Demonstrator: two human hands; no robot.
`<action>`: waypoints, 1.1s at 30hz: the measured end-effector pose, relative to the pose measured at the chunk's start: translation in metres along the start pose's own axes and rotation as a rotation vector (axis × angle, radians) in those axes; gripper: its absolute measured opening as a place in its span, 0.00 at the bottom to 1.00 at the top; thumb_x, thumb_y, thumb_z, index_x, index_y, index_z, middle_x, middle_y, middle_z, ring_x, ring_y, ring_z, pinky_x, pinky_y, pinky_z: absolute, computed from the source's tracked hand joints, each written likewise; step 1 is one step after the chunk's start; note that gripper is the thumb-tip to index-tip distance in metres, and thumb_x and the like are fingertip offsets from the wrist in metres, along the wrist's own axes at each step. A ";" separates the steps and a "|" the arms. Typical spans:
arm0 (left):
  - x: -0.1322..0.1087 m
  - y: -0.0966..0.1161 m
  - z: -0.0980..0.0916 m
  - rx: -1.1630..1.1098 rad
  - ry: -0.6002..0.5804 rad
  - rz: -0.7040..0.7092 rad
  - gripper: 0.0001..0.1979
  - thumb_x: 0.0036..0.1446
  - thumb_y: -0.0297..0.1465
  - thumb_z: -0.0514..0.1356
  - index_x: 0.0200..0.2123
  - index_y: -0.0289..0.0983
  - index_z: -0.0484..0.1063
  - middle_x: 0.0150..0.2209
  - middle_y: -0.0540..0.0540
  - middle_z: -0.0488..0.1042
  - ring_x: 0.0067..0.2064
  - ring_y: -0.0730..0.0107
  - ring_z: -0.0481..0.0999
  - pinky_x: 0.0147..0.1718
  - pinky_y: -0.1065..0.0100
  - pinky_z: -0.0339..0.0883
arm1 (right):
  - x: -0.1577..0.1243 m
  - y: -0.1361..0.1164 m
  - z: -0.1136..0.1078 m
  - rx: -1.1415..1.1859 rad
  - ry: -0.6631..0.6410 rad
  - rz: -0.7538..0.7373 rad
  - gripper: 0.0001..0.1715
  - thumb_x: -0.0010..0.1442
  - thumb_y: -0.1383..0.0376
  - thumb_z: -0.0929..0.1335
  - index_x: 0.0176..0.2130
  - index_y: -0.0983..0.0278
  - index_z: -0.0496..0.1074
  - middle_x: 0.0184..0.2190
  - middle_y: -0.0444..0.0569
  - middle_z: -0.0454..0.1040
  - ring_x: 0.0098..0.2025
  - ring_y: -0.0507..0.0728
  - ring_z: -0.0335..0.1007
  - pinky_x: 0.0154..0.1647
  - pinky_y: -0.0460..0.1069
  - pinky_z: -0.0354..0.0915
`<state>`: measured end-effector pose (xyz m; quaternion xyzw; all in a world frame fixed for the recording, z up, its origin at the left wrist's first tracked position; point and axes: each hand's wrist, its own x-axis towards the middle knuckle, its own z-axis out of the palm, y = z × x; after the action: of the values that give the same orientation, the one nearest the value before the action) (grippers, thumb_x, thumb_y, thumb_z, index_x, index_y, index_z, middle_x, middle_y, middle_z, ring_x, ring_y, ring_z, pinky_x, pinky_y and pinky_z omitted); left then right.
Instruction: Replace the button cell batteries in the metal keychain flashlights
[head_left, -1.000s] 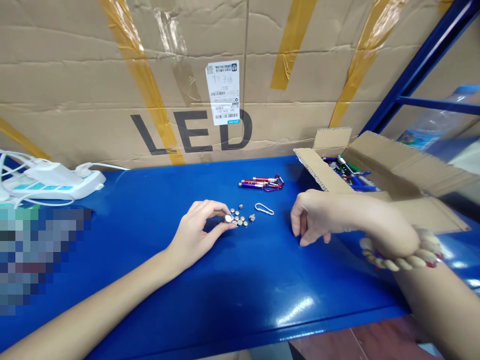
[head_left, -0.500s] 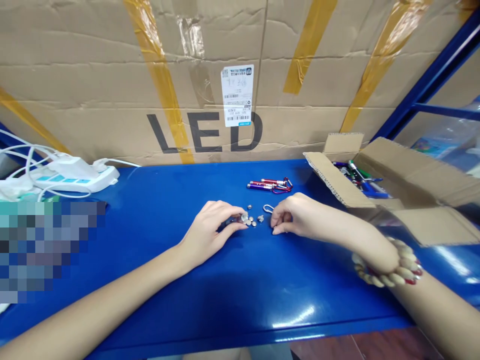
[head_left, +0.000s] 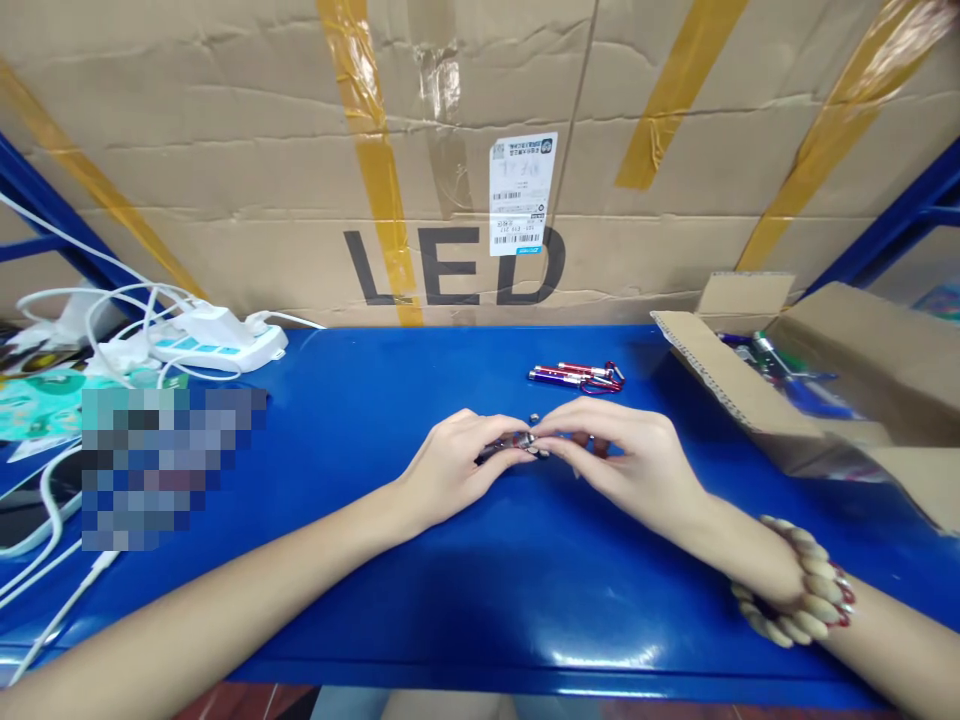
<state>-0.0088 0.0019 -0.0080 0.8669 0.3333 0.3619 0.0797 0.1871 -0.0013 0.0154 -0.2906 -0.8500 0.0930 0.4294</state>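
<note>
My left hand [head_left: 455, 458] is closed round a small dark metal penlight tube [head_left: 516, 441], lying roughly level with its end pointing right. At that end, the thumb and forefinger of my right hand [head_left: 637, 450] pinch together, nearly touching my left fingertips. Whatever they hold is too small and too covered to make out. A silver button cell [head_left: 534, 418] lies just behind the fingertips; other small metal parts are mostly hidden under them. Beyond lie red and purple penlights [head_left: 574, 375] with clips on their ends.
An open cardboard box [head_left: 697, 375] of more penlights stands at the right. A white power strip [head_left: 225, 345] with tangled cables sits at the back left. Behind the blue table [head_left: 420, 610] rises a large taped carton [head_left: 262, 170] marked LED.
My right hand has come left from the tabletop to the end of the tube, its fingertips meeting my left ones. My left hand keeps its hold. The view has shifted left.
</note>
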 end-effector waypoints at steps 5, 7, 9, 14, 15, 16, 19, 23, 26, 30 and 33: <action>-0.001 0.000 0.001 0.001 0.005 -0.010 0.07 0.60 0.34 0.56 0.39 0.39 0.71 0.37 0.51 0.79 0.32 0.74 0.75 0.37 0.72 0.66 | -0.002 0.004 0.004 0.051 -0.011 0.037 0.07 0.58 0.65 0.68 0.32 0.62 0.77 0.30 0.48 0.77 0.31 0.52 0.73 0.30 0.46 0.70; -0.001 -0.001 0.001 0.005 0.004 -0.021 0.08 0.60 0.34 0.56 0.40 0.39 0.71 0.36 0.51 0.79 0.32 0.73 0.75 0.36 0.72 0.66 | -0.002 0.005 0.004 0.072 -0.024 0.045 0.08 0.57 0.63 0.68 0.32 0.62 0.77 0.32 0.48 0.76 0.31 0.51 0.72 0.27 0.45 0.69; -0.001 -0.001 0.001 0.000 0.010 -0.054 0.07 0.60 0.34 0.56 0.40 0.39 0.71 0.34 0.51 0.79 0.32 0.73 0.76 0.36 0.72 0.66 | 0.000 0.006 0.003 0.092 -0.067 0.050 0.08 0.57 0.62 0.68 0.33 0.62 0.78 0.34 0.49 0.75 0.31 0.50 0.71 0.26 0.44 0.67; 0.002 0.001 0.000 -0.029 0.012 -0.167 0.05 0.60 0.31 0.56 0.39 0.40 0.70 0.36 0.52 0.78 0.35 0.72 0.76 0.37 0.71 0.66 | 0.006 0.019 -0.012 -0.026 -0.187 0.124 0.13 0.57 0.59 0.68 0.39 0.62 0.77 0.35 0.49 0.75 0.26 0.49 0.67 0.26 0.45 0.64; 0.002 0.002 -0.001 -0.028 0.015 -0.174 0.05 0.60 0.31 0.56 0.39 0.40 0.69 0.37 0.52 0.77 0.36 0.72 0.75 0.38 0.70 0.66 | 0.007 0.023 -0.016 -0.078 -0.201 0.141 0.14 0.56 0.58 0.69 0.39 0.61 0.77 0.35 0.48 0.76 0.25 0.49 0.67 0.27 0.45 0.63; 0.003 0.002 -0.001 -0.027 0.018 -0.174 0.05 0.61 0.30 0.55 0.40 0.40 0.69 0.38 0.51 0.77 0.37 0.72 0.75 0.39 0.70 0.66 | 0.007 0.027 -0.018 -0.125 -0.222 0.151 0.14 0.55 0.57 0.69 0.39 0.60 0.78 0.35 0.47 0.76 0.25 0.49 0.67 0.26 0.45 0.63; 0.002 0.003 -0.002 -0.043 0.012 -0.163 0.07 0.62 0.30 0.51 0.41 0.39 0.67 0.40 0.49 0.75 0.39 0.71 0.75 0.40 0.71 0.67 | 0.007 0.035 -0.023 -0.216 -0.327 0.148 0.12 0.52 0.56 0.71 0.37 0.57 0.78 0.36 0.45 0.76 0.29 0.50 0.69 0.26 0.44 0.60; 0.001 0.003 -0.003 -0.048 -0.025 -0.170 0.10 0.63 0.30 0.49 0.45 0.40 0.66 0.41 0.49 0.75 0.38 0.72 0.76 0.39 0.72 0.68 | 0.007 0.036 -0.022 -0.263 -0.462 0.169 0.07 0.55 0.59 0.70 0.32 0.57 0.78 0.32 0.43 0.77 0.31 0.50 0.72 0.26 0.43 0.59; 0.002 0.003 -0.003 -0.058 -0.045 -0.143 0.10 0.63 0.29 0.48 0.45 0.41 0.66 0.40 0.50 0.76 0.37 0.73 0.76 0.38 0.73 0.69 | 0.008 0.033 -0.021 -0.265 -0.439 0.203 0.06 0.55 0.61 0.69 0.30 0.59 0.78 0.32 0.43 0.78 0.32 0.51 0.72 0.28 0.44 0.60; 0.003 0.003 -0.003 -0.071 -0.053 -0.068 0.11 0.64 0.28 0.47 0.44 0.39 0.67 0.40 0.49 0.76 0.39 0.73 0.75 0.40 0.74 0.67 | 0.011 0.022 -0.021 -0.091 -0.205 0.243 0.08 0.54 0.61 0.70 0.30 0.62 0.77 0.30 0.45 0.78 0.30 0.52 0.72 0.27 0.45 0.61; 0.004 0.003 -0.003 -0.076 -0.046 -0.003 0.10 0.64 0.28 0.47 0.42 0.38 0.67 0.38 0.49 0.75 0.38 0.74 0.74 0.40 0.75 0.66 | 0.011 0.010 -0.020 0.088 -0.071 0.300 0.09 0.52 0.60 0.71 0.30 0.64 0.78 0.28 0.46 0.78 0.27 0.52 0.71 0.22 0.44 0.60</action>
<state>-0.0073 0.0015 -0.0025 0.8709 0.3185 0.3541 0.1208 0.2014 0.0113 0.0313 -0.3917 -0.8069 0.2034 0.3925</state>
